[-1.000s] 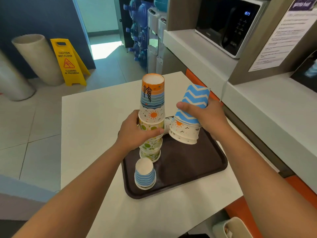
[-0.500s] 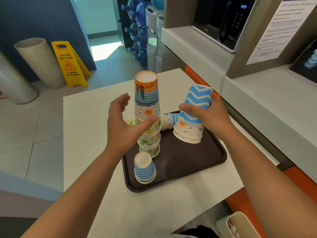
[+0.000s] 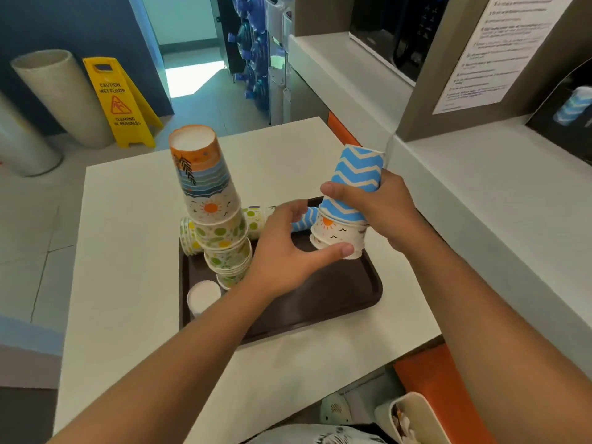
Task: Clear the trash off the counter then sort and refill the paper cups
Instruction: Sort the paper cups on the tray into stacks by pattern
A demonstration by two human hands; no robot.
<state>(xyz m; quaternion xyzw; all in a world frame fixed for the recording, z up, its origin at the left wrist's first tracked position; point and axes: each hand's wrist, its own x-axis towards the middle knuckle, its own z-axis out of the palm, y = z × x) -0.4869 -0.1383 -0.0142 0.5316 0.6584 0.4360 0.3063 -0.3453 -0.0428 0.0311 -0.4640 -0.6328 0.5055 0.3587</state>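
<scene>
The right hand (image 3: 381, 209) is gripping a short stack of upturned cups (image 3: 347, 203), blue zigzag over a sun print, above the brown tray (image 3: 339, 296) on the white counter (image 3: 128, 251); the left hand (image 3: 288, 254) is cupping loosely, thumb touching that stack's bottom rim; a taller leaning stack (image 3: 213, 213) is standing on the tray, a small upturned cup (image 3: 204, 297) beside it.

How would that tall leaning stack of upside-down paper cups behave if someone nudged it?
The tall stack would probably tip easily: it is narrow, leans already, and neither hand touches it. It is likely light, being nested paper cups, so a small push could slide it on the tray. If it fell, cups might roll, like those lying behind it.
</scene>
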